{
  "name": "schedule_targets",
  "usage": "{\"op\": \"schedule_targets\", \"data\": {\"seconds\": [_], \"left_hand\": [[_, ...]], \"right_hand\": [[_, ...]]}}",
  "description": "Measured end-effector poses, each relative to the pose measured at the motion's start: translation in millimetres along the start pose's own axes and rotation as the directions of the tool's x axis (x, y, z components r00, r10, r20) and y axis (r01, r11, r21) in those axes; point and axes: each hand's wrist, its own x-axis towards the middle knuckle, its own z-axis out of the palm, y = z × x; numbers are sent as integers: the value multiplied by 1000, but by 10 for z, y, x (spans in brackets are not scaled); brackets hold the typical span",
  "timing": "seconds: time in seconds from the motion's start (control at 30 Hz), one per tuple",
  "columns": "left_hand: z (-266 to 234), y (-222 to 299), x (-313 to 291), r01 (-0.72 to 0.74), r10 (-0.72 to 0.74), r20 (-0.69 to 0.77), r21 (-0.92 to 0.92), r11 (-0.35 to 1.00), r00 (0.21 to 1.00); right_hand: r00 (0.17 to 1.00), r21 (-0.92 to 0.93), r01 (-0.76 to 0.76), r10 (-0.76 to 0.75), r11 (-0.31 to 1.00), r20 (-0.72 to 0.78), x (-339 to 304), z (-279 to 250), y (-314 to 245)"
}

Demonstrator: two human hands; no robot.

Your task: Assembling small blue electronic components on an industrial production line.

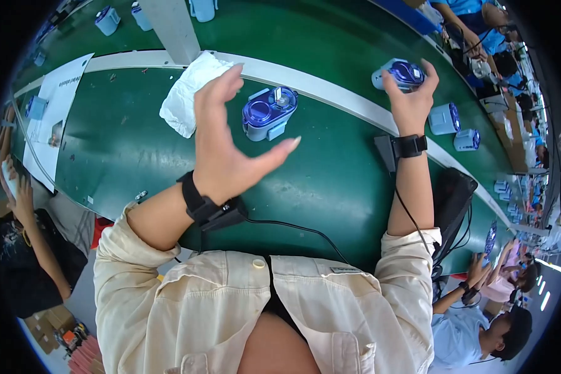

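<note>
My left hand (221, 140) is open, thumb spread wide from the fingers, just left of a pale-blue plastic container (268, 118) with a dark-blue see-through lid. That container rests upright on the green work table (330, 181); the hand looks apart from it. Farther right, my right hand (411, 103) reaches over the pale rail with thumb and fingers apart. A similar blue-lidded container (402, 73) lies between and beyond those fingertips, on the green surface past the rail. Whether the fingers touch it cannot be seen. A crumpled white sheet or bag (187, 100) lies behind my left hand.
A pale rail (336, 96) crosses the far side, with a grey post (171, 31) rising from it. More blue containers (444, 118) stand right of my right hand. A black case (452, 193) and cables sit by my right forearm. People work at both sides.
</note>
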Motion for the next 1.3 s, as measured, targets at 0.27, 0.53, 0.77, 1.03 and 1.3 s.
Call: {"op": "schedule_targets", "data": {"seconds": [0.27,0.53,0.77,1.03,1.3], "left_hand": [[123,-267,43,518,-387,422,-259,815,820],[61,-30,-27,338,-129,429,-457,823,894],[-49,132,-13,466,71,638,-629,621,767],[-35,158,-35,214,22,483,-428,878,876],[6,122,-117,-17,38,226,-94,995,973]], "right_hand": [[1000,-261,1,-2,965,-2,217,15,415],[807,441,273,-453,855,380,-249,-353,-859],[533,600,322,-664,732,524,-464,-450,-1284],[636,577,129,-514,807,576,-695,-377,-1301],[885,469,237,-388,851,257,-1001,-131,-1296]]}}
